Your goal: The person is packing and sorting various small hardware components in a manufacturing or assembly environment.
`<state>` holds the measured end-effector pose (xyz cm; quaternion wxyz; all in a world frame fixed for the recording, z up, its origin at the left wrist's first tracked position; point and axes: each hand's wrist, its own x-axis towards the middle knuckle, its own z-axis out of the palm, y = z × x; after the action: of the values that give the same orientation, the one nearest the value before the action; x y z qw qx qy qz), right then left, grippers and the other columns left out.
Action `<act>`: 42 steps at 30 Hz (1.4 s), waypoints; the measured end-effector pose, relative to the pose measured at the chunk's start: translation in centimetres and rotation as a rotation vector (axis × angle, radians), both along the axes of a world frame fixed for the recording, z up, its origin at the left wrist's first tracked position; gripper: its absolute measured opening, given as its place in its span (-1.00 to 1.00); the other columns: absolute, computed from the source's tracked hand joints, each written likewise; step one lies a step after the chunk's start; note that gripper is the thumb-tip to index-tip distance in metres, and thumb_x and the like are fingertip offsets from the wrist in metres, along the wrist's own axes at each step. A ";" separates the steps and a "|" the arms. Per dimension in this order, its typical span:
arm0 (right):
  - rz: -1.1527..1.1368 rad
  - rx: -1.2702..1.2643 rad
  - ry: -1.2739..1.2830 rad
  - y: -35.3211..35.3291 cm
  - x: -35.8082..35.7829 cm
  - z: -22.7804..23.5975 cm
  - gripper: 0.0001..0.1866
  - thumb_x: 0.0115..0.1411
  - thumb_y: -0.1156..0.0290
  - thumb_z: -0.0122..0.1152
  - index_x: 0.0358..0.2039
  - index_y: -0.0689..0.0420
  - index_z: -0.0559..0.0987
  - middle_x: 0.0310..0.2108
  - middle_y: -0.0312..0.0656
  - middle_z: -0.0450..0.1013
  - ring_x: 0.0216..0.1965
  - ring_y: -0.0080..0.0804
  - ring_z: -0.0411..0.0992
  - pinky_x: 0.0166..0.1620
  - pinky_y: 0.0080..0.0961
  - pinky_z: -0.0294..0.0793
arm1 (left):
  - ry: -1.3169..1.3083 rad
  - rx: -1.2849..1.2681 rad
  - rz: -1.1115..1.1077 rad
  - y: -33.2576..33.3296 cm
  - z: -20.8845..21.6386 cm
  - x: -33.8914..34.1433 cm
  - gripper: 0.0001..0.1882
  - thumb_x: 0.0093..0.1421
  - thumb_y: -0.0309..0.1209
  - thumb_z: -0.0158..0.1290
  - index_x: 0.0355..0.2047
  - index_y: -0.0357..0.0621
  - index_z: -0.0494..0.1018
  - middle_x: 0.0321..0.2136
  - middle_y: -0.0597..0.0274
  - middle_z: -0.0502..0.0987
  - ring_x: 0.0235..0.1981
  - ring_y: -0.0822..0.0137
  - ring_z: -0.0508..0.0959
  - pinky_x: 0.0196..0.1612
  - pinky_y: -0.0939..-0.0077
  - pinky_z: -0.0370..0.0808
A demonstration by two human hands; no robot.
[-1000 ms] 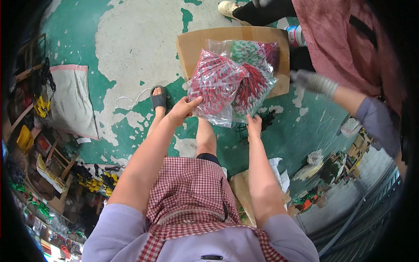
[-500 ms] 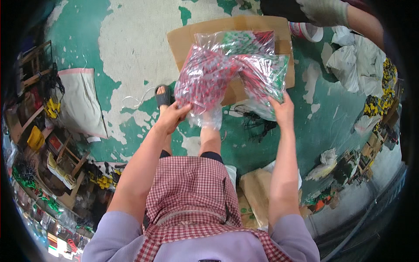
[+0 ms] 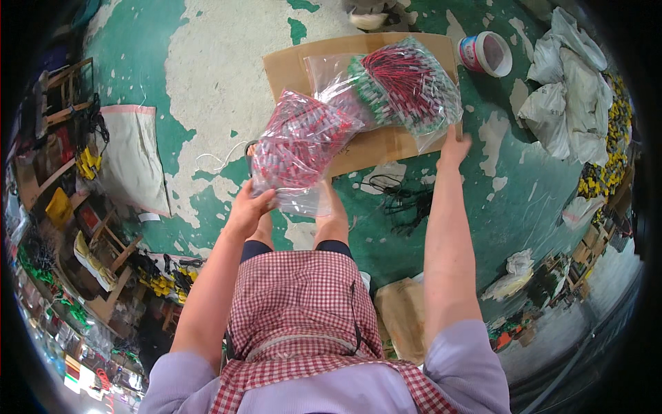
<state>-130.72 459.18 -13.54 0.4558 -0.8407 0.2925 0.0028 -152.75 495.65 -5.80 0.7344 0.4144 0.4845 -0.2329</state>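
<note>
My left hand [image 3: 252, 207] pinches the near edge of a clear plastic bag [image 3: 303, 141] packed with red and pale thin pieces. That bag is held above the floor, over my left foot, and overlaps the cardboard sheet [image 3: 386, 153]. My right hand [image 3: 453, 150] is closed on the near right corner of a second clear bag [image 3: 414, 83], filled with red wire-like strands and green and pale ends. This bag is over the right part of the cardboard. Between the two, another clear bag [image 3: 327, 72] lies partly covered on the cardboard.
A white and red bucket [image 3: 486, 54] stands right of the cardboard. Farther right are white sacks [image 3: 562, 103] and a pile of yellow and black parts [image 3: 607, 152]. Black cables [image 3: 407, 200] lie on the green floor, with a pale sack [image 3: 131, 159] at the left.
The right bag has swung away from me and turned over the cardboard. The left bag has moved left and nearer. A co-worker's gloved hand has left the upper right.
</note>
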 end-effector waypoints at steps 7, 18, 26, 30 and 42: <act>-0.382 0.948 0.262 2.3 -1.0 -1.6 -0.69 0.12 0.23 0.01 -0.16 0.10 0.35 -0.32 -0.24 0.33 -0.32 -0.44 0.32 -0.34 -0.50 0.32 | -0.047 -0.160 0.514 0.9 -2.9 -3.4 -0.77 0.08 -0.42 -0.03 -0.24 -0.16 0.26 -0.32 0.19 0.37 -0.26 0.34 0.39 -0.17 0.46 0.39; -0.199 0.793 0.161 0.0 -2.2 -2.9 -0.76 0.14 0.45 -0.07 -0.15 0.17 0.28 -0.33 -0.20 0.33 -0.34 -0.40 0.32 -0.31 -0.39 0.33 | 0.093 0.043 0.174 -5.7 -10.2 3.4 -0.65 0.10 -0.05 -0.08 -0.44 -0.11 0.36 -0.59 0.46 0.30 -0.63 0.60 0.25 -0.53 0.74 0.24; -0.057 0.645 0.128 0.2 -3.0 0.6 -0.79 0.13 0.45 -0.05 -0.19 0.14 0.29 -0.31 -0.28 0.32 -0.35 -0.47 0.32 -0.31 -0.49 0.31 | -0.155 0.542 -0.114 -6.4 -9.6 2.6 -0.72 0.05 -0.35 0.02 -0.28 -0.26 0.34 -0.53 0.31 0.40 -0.53 0.51 0.36 -0.46 0.66 0.32; -0.056 0.507 0.094 0.8 -2.9 4.5 -0.77 0.11 0.46 -0.01 -0.19 0.14 0.30 -0.31 -0.33 0.30 -0.34 -0.56 0.29 -0.34 -0.60 0.29 | 0.056 0.626 0.099 -6.8 -11.5 6.4 -0.66 0.00 -0.38 0.07 -0.24 -0.27 0.31 -0.48 0.26 0.41 -0.48 0.48 0.38 -0.42 0.65 0.34; 0.037 0.145 -0.272 5.2 -5.5 23.8 -0.66 0.05 0.52 0.06 -0.12 0.20 0.31 -0.24 -0.24 0.31 -0.35 -0.49 0.29 -0.33 -0.60 0.31 | -0.045 0.388 0.174 -5.1 -9.8 5.3 -0.78 0.08 -0.40 -0.03 -0.27 -0.21 0.31 -0.39 0.26 0.41 -0.40 0.48 0.39 -0.34 0.60 0.37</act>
<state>-136.21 464.41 10.23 0.5505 -0.8034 0.2117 -0.0814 -147.50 490.58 -15.58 0.6687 0.5097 0.5377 -0.0619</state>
